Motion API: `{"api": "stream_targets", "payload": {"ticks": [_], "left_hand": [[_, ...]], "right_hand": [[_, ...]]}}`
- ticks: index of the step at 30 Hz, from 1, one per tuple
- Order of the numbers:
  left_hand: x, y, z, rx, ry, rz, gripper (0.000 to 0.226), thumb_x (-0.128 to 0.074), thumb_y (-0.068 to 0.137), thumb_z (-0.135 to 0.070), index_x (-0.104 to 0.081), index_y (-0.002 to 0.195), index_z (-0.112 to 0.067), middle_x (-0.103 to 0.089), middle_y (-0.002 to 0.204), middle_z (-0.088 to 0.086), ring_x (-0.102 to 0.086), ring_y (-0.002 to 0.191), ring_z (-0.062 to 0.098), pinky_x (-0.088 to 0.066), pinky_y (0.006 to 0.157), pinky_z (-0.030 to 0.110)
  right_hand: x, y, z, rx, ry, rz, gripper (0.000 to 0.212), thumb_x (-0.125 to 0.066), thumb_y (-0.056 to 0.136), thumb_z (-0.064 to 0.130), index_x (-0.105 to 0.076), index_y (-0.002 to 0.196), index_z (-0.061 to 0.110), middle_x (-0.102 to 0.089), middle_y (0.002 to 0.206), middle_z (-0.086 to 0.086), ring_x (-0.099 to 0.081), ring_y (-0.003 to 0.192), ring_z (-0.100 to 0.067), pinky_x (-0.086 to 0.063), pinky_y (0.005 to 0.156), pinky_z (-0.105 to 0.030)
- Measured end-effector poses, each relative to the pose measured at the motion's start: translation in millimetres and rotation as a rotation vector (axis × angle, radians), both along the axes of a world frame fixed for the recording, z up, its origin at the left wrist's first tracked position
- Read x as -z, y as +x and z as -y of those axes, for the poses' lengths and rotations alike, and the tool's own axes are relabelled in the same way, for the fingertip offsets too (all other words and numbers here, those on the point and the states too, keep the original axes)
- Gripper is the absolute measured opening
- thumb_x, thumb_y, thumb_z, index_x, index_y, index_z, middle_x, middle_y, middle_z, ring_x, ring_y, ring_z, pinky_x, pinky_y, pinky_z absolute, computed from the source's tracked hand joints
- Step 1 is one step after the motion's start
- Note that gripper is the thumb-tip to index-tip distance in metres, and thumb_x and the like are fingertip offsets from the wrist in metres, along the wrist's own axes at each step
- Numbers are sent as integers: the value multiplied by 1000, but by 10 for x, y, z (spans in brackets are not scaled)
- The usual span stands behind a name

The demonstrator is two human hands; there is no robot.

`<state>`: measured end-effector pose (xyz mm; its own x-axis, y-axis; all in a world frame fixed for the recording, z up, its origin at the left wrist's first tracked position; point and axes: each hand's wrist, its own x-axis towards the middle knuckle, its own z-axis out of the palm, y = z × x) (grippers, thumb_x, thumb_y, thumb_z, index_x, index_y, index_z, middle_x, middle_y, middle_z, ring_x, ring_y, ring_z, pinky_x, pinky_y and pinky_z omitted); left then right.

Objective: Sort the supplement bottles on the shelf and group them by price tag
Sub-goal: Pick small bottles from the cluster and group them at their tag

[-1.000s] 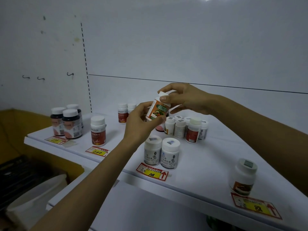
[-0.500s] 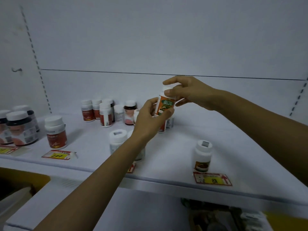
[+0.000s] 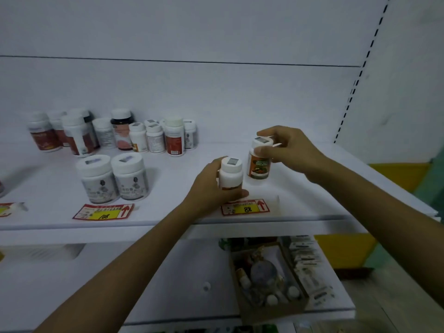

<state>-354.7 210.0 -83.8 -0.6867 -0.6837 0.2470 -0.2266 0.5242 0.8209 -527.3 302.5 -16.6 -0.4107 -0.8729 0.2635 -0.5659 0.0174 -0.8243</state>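
Two bottles by the 88 tag (image 3: 245, 207), both held.
L grip (image 3: 211, 186) wraps the white bottle (image 3: 231, 175) standing on the shelf (image 3: 312, 200) just behind the tag; R grip (image 3: 288, 150) pinches the cap of the orange-label bottle (image 3: 259, 167), upright just beside it on its right.

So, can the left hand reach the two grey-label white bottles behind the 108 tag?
Likely yes once freed: nothing stands between, but the left hand grips the white plastic bottle by the 88 tag.
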Motion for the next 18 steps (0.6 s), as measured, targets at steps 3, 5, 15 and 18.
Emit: {"api": "stream_targets", "payload": {"ticks": [3, 5, 15, 18], "left_hand": [[44, 16, 34, -12, -13, 10, 62, -78, 70, -33, -51, 124, -22, -61, 122, -2, -59, 104, 14, -51, 87, 27], [67, 21, 43, -13, -38, 14, 63, -78, 71, -33, -50, 126, -22, -61, 123, -3, -59, 104, 12, -49, 84, 20], [93, 17, 53, -5, -101, 44, 72, -82, 66, -27, -45, 128, -23, -58, 126, -2, -55, 107, 10, -45, 87, 22], [97, 34, 69, 3, -102, 39, 73, -82, 66, -27, -45, 129, -23, -58, 125, -4, -55, 108, 11, -44, 88, 22]], "right_hand": [[229, 57, -21, -14, -7, 15, 38, -69, 84, 21, -57, 120, 22, -63, 107, 2, -62, 95, -15, -52, 76, -24], [368, 90, -38, -24, -15, 49, 44, -69, 84, 23, -53, 125, 22, -63, 101, 3, -63, 89, -11, -52, 71, -20], [767, 83, -105, -90, -80, 119, 47, -76, 76, 10, -53, 115, 18, -68, 94, 2, -69, 82, -5, -57, 73, -21], [792, 63, -93, -83, -75, 64, 43, -75, 77, 12, -51, 111, 20, -67, 91, 5, -68, 83, -7, -58, 74, -23]]}}
